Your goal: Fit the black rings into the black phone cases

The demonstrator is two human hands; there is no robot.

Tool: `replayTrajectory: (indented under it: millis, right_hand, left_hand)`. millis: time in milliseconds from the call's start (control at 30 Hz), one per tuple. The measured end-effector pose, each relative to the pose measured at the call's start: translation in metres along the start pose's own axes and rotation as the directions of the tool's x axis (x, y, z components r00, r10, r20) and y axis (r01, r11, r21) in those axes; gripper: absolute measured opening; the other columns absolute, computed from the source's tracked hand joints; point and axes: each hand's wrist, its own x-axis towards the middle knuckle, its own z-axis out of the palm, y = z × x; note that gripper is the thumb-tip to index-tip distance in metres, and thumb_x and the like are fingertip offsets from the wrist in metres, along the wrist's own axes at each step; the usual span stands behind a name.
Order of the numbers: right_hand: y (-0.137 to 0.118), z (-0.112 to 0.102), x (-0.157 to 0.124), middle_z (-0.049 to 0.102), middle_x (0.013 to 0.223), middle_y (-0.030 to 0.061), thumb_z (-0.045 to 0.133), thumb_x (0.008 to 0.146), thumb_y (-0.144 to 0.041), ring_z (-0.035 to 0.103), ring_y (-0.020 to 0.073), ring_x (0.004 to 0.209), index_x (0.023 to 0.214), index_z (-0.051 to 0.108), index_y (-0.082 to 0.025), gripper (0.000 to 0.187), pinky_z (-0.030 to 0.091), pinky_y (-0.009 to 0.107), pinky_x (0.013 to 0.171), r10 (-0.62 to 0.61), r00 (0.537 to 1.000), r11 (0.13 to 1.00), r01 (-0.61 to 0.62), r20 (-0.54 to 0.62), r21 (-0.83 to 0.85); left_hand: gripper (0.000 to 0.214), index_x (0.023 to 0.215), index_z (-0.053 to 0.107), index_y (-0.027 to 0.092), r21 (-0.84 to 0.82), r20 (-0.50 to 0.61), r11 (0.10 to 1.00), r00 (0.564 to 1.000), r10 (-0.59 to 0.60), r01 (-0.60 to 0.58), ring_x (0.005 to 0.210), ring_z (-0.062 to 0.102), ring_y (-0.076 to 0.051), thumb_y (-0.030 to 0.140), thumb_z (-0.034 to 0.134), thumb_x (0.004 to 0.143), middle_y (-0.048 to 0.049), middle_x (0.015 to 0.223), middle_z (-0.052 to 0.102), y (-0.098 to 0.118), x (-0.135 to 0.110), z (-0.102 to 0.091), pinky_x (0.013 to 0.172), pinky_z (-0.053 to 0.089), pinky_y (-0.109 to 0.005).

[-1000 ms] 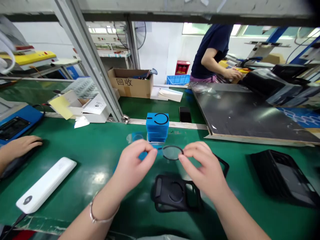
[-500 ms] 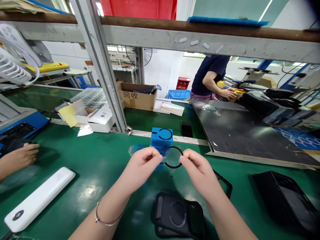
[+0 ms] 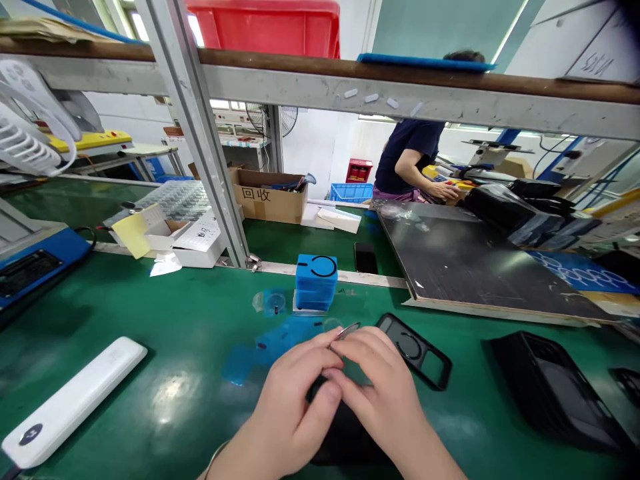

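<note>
My left hand (image 3: pixel 300 403) and my right hand (image 3: pixel 383 393) are close together, fingers bent and closed around a thin ring (image 3: pixel 349 329). The ring is tilted nearly edge-on, its upper rim showing above the fingertips; the rest is hidden. Directly beneath my hands lies a black phone case (image 3: pixel 347 437), mostly covered by them. Another black phone case (image 3: pixel 415 350) with a ring on its back rests beyond my right hand. Ahead stands a stack of blue sheets (image 3: pixel 317 283), the top one carrying a black ring and a short strip.
Peeled blue film (image 3: pixel 283 343) lies left of the stack. A long white device (image 3: pixel 75 400) is at left, and stacked black cases (image 3: pixel 555 393) at right. A dark board (image 3: pixel 490 260) and a metal upright (image 3: pixel 195 127) border the bench. Behind, a co-worker (image 3: pixel 410 160) handles items.
My hands came together and moved down toward me with the ring, which turned from face-on to nearly edge-on. The other person's hand at the left edge has gone from view.
</note>
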Motion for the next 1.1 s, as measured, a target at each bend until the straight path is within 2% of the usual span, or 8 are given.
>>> replayTrajectory:
  millis: [167,333,400,500,600,733,967,1100]
  right_hand:
    - [0.000,-0.001,0.000,0.069,0.084,-0.0005,0.064,0.091,-0.025,0.064,0.0189,0.081,0.091,0.062,-0.027,0.003,0.054,0.033,0.072,0.043,0.999,0.995,-0.045,0.028,0.084]
    - [-0.006,-0.004,0.004,0.065,0.083,0.0004,0.056,0.096,-0.022,0.060,0.0181,0.079,0.091,0.058,-0.025,0.007,0.052,0.032,0.071,0.050,0.998,0.993,-0.055,0.049,0.100]
    - [-0.007,-0.004,0.003,0.064,0.082,0.0004,0.051,0.097,-0.016,0.060,0.0172,0.080,0.092,0.058,-0.025,0.013,0.052,0.033,0.073,0.054,0.998,0.989,-0.058,0.039,0.134]
    - [-0.005,0.000,-0.001,0.063,0.087,0.0022,0.054,0.094,-0.016,0.063,0.0177,0.084,0.090,0.062,-0.025,0.013,0.055,0.034,0.076,0.115,0.990,0.983,-0.103,-0.077,0.151]
    - [0.001,0.005,-0.008,0.062,0.112,0.0092,0.060,0.089,-0.017,0.066,0.0223,0.102,0.086,0.069,-0.025,0.012,0.060,0.038,0.083,0.216,0.951,0.970,-0.183,-0.220,0.160]
    - [0.004,0.005,-0.012,0.070,0.114,0.0087,0.063,0.086,-0.012,0.069,0.0243,0.107,0.089,0.073,-0.027,0.018,0.063,0.039,0.086,0.218,0.961,0.954,-0.174,-0.168,0.242]
    - [-0.001,0.001,-0.013,0.077,0.105,0.0048,0.068,0.083,-0.009,0.073,0.0217,0.105,0.086,0.075,-0.025,0.018,0.061,0.031,0.091,0.164,0.967,0.975,-0.129,-0.194,0.182]
    - [-0.003,-0.001,-0.012,0.077,0.101,0.0046,0.068,0.082,-0.008,0.073,0.0212,0.105,0.083,0.073,-0.023,0.016,0.061,0.029,0.092,0.122,0.969,0.987,-0.095,-0.215,0.133]
  left_hand:
    - [0.028,0.119,0.054,0.026,0.063,0.007,0.995,0.997,0.081,-0.081,0.126,0.059,-0.032,0.031,0.058,0.091,-0.0146,0.136,0.062,0.000,-0.010,-0.001,0.101,0.049,-0.043]
    - [0.055,0.135,0.046,0.028,0.021,0.021,0.991,0.991,0.134,-0.134,0.137,0.047,-0.037,0.055,0.060,0.089,-0.0167,0.148,0.050,-0.004,-0.020,0.000,0.114,0.034,-0.054]
    - [0.062,0.146,0.036,0.031,-0.036,0.048,0.996,0.995,0.083,-0.081,0.142,0.041,-0.035,0.052,0.058,0.092,-0.0146,0.153,0.044,-0.006,-0.025,0.000,0.116,0.032,-0.053]
    - [0.060,0.154,0.024,0.037,-0.183,0.048,0.973,0.990,-0.136,0.143,0.142,0.042,-0.029,0.036,0.050,0.100,-0.0099,0.153,0.046,-0.008,-0.028,0.005,0.116,0.036,-0.047]
    - [0.056,0.151,0.034,0.036,-0.414,-0.040,0.868,0.947,-0.320,0.276,0.135,0.051,-0.025,0.031,0.054,0.099,-0.0076,0.139,0.061,-0.012,-0.023,0.017,0.115,0.039,-0.042]
    - [0.043,0.132,0.062,0.031,-0.625,-0.083,0.730,0.906,-0.414,0.277,0.123,0.062,-0.025,0.035,0.069,0.090,-0.0066,0.130,0.067,-0.016,-0.009,0.027,0.104,0.052,-0.035]
    - [0.032,0.117,0.074,0.031,-0.608,0.029,0.676,0.862,-0.506,0.417,0.116,0.067,-0.026,0.039,0.073,0.086,-0.0061,0.123,0.072,-0.009,0.004,0.019,0.102,0.053,-0.037]
    - [0.030,0.112,0.076,0.032,-0.651,0.051,0.632,0.855,-0.517,0.421,0.110,0.070,-0.026,0.041,0.075,0.084,-0.0051,0.117,0.075,-0.009,0.005,0.017,0.098,0.056,-0.035]
